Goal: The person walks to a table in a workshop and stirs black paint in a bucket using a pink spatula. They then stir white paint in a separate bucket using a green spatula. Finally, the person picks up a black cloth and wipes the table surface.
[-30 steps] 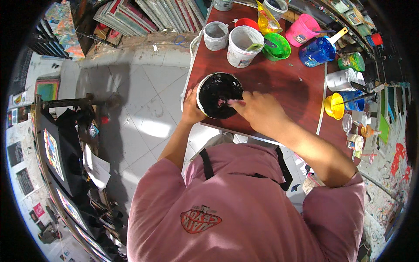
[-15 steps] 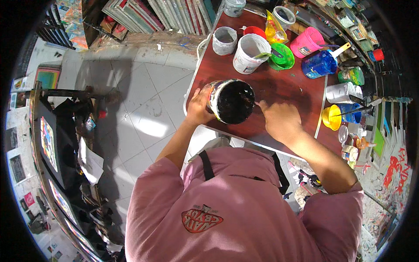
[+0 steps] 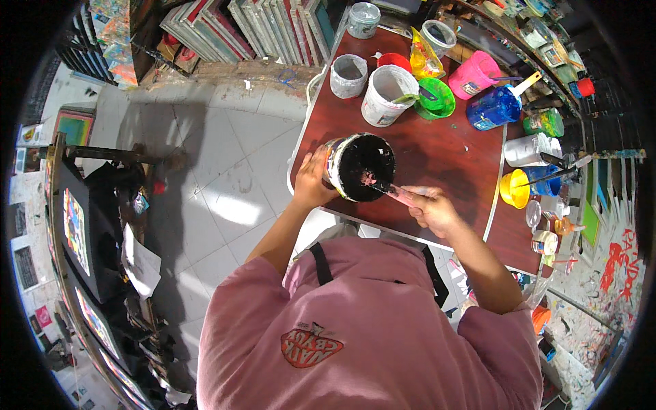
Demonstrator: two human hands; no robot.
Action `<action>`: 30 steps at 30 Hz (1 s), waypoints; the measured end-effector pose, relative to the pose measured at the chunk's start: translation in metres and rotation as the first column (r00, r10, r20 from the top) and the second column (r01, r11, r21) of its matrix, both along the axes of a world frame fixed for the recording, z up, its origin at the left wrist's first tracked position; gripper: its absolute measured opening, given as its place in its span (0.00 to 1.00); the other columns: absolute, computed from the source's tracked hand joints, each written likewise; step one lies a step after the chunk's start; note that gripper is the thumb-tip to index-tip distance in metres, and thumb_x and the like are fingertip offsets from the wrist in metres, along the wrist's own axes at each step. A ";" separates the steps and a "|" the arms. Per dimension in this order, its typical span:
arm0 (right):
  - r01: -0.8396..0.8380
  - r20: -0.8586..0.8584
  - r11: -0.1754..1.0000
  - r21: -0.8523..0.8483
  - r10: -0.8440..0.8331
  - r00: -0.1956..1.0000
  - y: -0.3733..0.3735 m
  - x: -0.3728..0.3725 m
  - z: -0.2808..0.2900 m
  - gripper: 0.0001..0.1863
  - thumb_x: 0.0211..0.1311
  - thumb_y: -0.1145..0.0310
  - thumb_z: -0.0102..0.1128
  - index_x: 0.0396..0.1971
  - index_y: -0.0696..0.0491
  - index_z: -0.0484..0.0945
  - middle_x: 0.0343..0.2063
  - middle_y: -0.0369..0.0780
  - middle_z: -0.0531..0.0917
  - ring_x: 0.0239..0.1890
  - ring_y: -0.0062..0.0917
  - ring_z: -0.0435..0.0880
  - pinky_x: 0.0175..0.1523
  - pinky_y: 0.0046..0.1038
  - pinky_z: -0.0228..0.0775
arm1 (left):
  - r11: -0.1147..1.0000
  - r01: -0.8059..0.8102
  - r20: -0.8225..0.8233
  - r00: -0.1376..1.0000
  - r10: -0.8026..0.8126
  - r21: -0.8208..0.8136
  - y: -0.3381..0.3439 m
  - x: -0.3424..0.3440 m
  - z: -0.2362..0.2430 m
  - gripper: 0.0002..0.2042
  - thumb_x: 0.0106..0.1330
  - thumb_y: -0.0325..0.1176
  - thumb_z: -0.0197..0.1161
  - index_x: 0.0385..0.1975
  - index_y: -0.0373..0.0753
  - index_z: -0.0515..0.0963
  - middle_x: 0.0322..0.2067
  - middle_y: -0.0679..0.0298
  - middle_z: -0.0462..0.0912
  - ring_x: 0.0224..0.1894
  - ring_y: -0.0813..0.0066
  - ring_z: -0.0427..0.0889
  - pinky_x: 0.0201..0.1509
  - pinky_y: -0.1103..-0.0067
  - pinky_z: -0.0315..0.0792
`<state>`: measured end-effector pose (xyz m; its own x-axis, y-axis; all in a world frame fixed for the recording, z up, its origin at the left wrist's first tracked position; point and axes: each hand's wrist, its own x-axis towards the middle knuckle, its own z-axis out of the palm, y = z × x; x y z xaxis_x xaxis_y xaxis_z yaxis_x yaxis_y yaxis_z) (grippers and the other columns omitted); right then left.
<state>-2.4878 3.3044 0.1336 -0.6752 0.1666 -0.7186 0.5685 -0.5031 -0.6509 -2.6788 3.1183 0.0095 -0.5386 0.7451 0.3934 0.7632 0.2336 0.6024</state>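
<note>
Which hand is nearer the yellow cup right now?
Right: the right hand, gripping a pink tool, is left of the yellow cup; the left hand is farther left, holding the paint tub's side.

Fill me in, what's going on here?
The person's left hand grips the side of a black-lined tub, over the near part of a red-brown table. The right hand holds a pink-handled tool, its dark end at the tub's mouth. A white bucket and a green container stand farther back on the table.
</note>
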 end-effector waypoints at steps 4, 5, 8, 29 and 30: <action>0.009 -0.046 0.991 0.134 -0.003 0.999 0.010 0.012 0.011 0.18 0.59 0.63 0.53 0.47 0.57 0.72 0.21 0.28 0.71 0.17 0.08 0.56 0.17 0.13 0.47 | 1.000 -0.022 0.001 1.000 0.022 0.000 -0.001 -0.002 -0.001 0.44 0.29 0.41 0.74 0.50 0.27 0.62 0.48 0.45 0.69 0.52 0.54 0.70 0.57 0.60 0.58; 0.005 -0.060 0.979 0.202 0.008 0.998 0.011 0.015 0.019 0.18 0.59 0.63 0.53 0.47 0.57 0.72 0.22 0.28 0.72 0.17 0.08 0.56 0.18 0.12 0.48 | 0.999 -0.035 0.007 0.999 0.035 -0.005 -0.002 -0.002 -0.003 0.45 0.28 0.42 0.74 0.50 0.27 0.61 0.48 0.46 0.69 0.52 0.54 0.70 0.57 0.60 0.59; -0.157 0.043 0.857 0.491 0.155 0.987 0.016 0.026 0.039 0.16 0.60 0.67 0.51 0.44 0.60 0.73 0.25 0.32 0.78 0.19 0.09 0.60 0.23 0.14 0.57 | 0.998 -0.058 0.034 0.998 0.059 -0.022 -0.005 -0.002 -0.010 0.46 0.28 0.43 0.75 0.51 0.28 0.61 0.49 0.47 0.70 0.51 0.55 0.70 0.57 0.60 0.59; -0.024 -0.048 0.163 0.986 0.423 0.905 -0.004 0.029 0.132 0.12 0.53 0.76 0.55 0.40 0.57 0.75 0.28 0.47 0.80 0.27 0.31 0.81 0.32 0.24 0.70 | 0.988 -0.113 0.178 0.975 0.131 -0.107 -0.002 -0.001 -0.001 0.48 0.28 0.46 0.74 0.52 0.30 0.59 0.49 0.49 0.69 0.53 0.54 0.67 0.61 0.64 0.53; -0.036 -0.038 0.168 0.985 0.421 0.906 -0.004 0.028 0.134 0.12 0.54 0.76 0.55 0.40 0.57 0.75 0.27 0.47 0.80 0.27 0.31 0.81 0.32 0.24 0.70 | 0.988 -0.117 0.185 0.973 0.135 -0.105 -0.003 -0.002 -0.002 0.48 0.28 0.46 0.74 0.52 0.30 0.59 0.49 0.49 0.69 0.53 0.53 0.67 0.61 0.64 0.54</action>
